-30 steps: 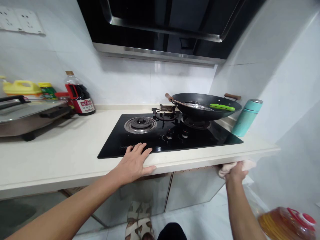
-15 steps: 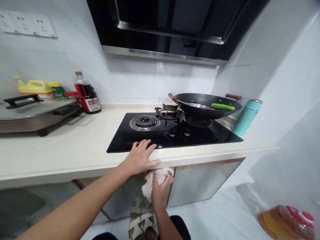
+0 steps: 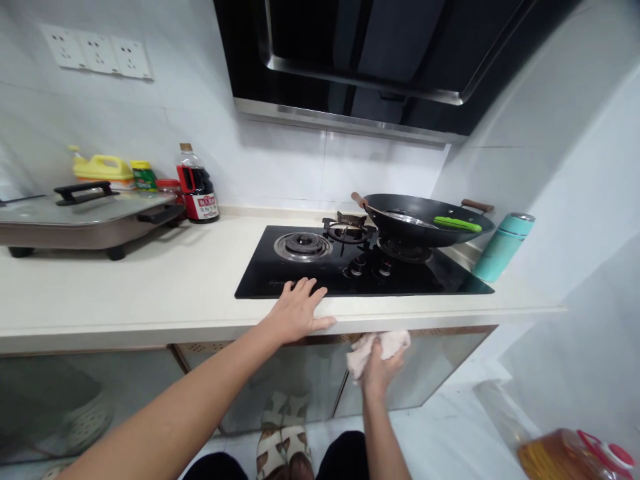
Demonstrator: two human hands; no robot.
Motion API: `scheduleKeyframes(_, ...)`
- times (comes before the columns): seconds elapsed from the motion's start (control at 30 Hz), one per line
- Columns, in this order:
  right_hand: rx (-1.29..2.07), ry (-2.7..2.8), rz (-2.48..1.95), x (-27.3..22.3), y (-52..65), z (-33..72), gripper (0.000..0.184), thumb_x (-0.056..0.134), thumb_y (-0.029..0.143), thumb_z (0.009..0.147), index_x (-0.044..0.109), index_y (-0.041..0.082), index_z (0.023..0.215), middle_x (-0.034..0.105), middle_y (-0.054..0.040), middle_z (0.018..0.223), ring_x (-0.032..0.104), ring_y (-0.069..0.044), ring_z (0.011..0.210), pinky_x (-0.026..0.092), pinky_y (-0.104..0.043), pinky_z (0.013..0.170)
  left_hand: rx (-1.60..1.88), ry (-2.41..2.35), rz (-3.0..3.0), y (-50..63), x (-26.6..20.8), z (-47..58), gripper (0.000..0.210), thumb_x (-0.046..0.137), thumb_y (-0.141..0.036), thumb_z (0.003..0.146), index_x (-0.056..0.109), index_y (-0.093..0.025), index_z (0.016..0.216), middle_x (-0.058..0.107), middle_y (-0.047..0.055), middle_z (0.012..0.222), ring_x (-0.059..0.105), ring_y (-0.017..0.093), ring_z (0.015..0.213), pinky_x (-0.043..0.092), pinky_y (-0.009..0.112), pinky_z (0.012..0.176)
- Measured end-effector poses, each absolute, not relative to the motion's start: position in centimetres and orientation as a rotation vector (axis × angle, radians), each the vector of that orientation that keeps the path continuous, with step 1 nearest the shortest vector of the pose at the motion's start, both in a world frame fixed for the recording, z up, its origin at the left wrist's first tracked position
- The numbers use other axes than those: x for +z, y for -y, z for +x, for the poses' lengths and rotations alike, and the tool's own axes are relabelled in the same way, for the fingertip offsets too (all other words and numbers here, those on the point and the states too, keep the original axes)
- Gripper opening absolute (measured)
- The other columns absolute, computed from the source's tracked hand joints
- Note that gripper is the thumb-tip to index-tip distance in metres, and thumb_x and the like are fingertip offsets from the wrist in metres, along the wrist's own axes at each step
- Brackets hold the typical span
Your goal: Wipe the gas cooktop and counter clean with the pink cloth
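My left hand (image 3: 299,312) rests with spread fingers on the counter's front edge, its fingertips on the near rim of the black gas hob (image 3: 325,283). Below the counter, my right hand (image 3: 381,371) grips a pale pink cloth (image 3: 363,355) and holds it against the upper part of the cabinet door (image 3: 440,360). Part of the cloth is hidden by the fingers. On the hob's right burner sits a black wok (image 3: 407,230) with wooden handles, and a bright green handle (image 3: 457,224) lies across it.
An electric pan with a glass lid (image 3: 95,210) stands on the counter (image 3: 165,287) at left, near a soy sauce bottle (image 3: 203,193). A turquoise flask (image 3: 505,247) stands right of the hob. The range hood (image 3: 345,117) hangs above. A jar of amber liquid (image 3: 560,453) is on the floor.
My right hand has moved the cloth rightward along the top of the cabinet front, past the gap between the doors. My left hand stays on the counter edge. The view has shifted slightly.
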State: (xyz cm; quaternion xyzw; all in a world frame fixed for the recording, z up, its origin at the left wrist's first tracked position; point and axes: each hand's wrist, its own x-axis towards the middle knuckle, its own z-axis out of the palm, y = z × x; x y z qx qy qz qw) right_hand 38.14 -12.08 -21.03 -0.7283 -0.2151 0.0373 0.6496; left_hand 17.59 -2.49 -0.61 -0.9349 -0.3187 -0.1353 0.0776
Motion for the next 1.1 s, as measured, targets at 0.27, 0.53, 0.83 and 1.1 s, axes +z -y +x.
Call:
scheduleKeyframes(0.27, -0.347, 1.778, -1.315, -21.1, 8.8, 20.0, 0.050, 0.058, 0.023, 0.087, 0.063, 0.031, 0.136, 0.055, -0.0133, 0.139, 0.048, -0.036, 0.128, 0.045, -0.056, 0.101, -0.428, 0.967, -2.837, 2.7, -0.2, 17.5, 0.078, 0.048, -0.074, 0.094, 0.052, -0.020, 0.151, 0.045, 0.022, 0.160, 0.039, 0.041, 0.147, 0.029, 0.062, 0.116)
scheduleKeyframes(0.53, -0.504, 2.194, -1.367, -18.5, 7.9, 22.3, 0.030, 0.056, 0.025, 0.099, 0.069, 0.036, 0.124, 0.070, -0.0031, 0.122, 0.055, -0.026, 0.114, 0.046, -0.044, 0.096, -0.503, 0.960, -2.848, 2.4, -0.4, 17.4, 0.078, 0.049, -0.075, 0.093, 0.055, -0.022, 0.149, 0.047, 0.021, 0.158, 0.041, 0.040, 0.145, 0.029, 0.062, 0.116)
scheduleKeyframes(0.83, -0.726, 1.797, -1.582, -19.4, 13.7, 39.8, 0.057, 0.059, 0.006, 0.077, 0.058, 0.020, 0.133, 0.064, -0.0126, 0.118, 0.051, -0.030, 0.112, 0.040, -0.050, 0.103, -0.505, 0.934, -2.834, 2.1, -0.5, 17.2, 0.076, 0.048, -0.074, 0.094, 0.056, -0.021, 0.149, 0.048, 0.020, 0.158, 0.042, 0.039, 0.145, 0.031, 0.057, 0.114)
scheduleKeyframes(1.1, -0.629, 1.505, -1.805, -22.1, 17.7, 58.1, 0.062, 0.055, 0.015, 0.070, 0.049, 0.016, 0.131, 0.053, -0.0178, 0.123, 0.045, -0.034, 0.123, 0.040, -0.058, 0.110, -0.467, 0.926, -2.812, 1.9, -0.4, 17.3, 0.077, 0.047, -0.074, 0.094, 0.056, -0.020, 0.148, 0.048, 0.021, 0.158, 0.043, 0.038, 0.145, 0.032, 0.056, 0.114)
